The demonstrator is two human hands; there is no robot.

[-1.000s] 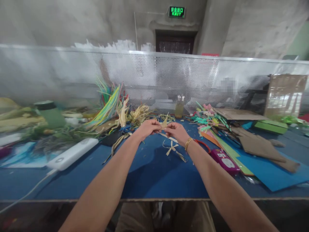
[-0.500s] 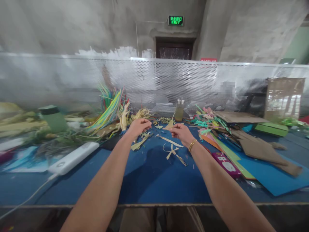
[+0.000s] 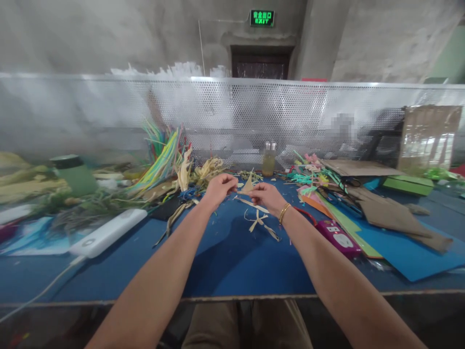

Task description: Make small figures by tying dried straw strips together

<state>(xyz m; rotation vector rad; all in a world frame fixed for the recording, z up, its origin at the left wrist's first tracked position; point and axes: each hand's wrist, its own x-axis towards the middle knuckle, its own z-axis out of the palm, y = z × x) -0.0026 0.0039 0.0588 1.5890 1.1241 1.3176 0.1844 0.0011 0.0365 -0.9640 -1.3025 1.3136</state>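
My right hand [image 3: 268, 196] is closed in a pinch on a pale, pointed piece of dried corn husk [image 3: 247, 186], which sticks up from its fingertips. Just to the left, my left hand [image 3: 220, 189] has thumb and fingers pressed together near the husk; whatever is between them is too small to make out. Below the hands, a knotted husk strip figure [image 3: 257, 222] lies flat on the blue tabletop [image 3: 250, 271]. A longer pale husk strip [image 3: 250, 203] rests just above it.
Colourful pipe cleaners [image 3: 163, 157] and dried husks [image 3: 209, 169] stand at left, near a white power strip [image 3: 109, 233] with its cord. A glass bottle [image 3: 269, 160] is behind the hands. To the right are a purple device [image 3: 337, 237], blue card [image 3: 410, 257] and cardboard [image 3: 392, 213].
My left hand has moved right, closer to my right hand and the husk. My right hand has shifted slightly left with the husk still in it. The camera view has tilted down a little.
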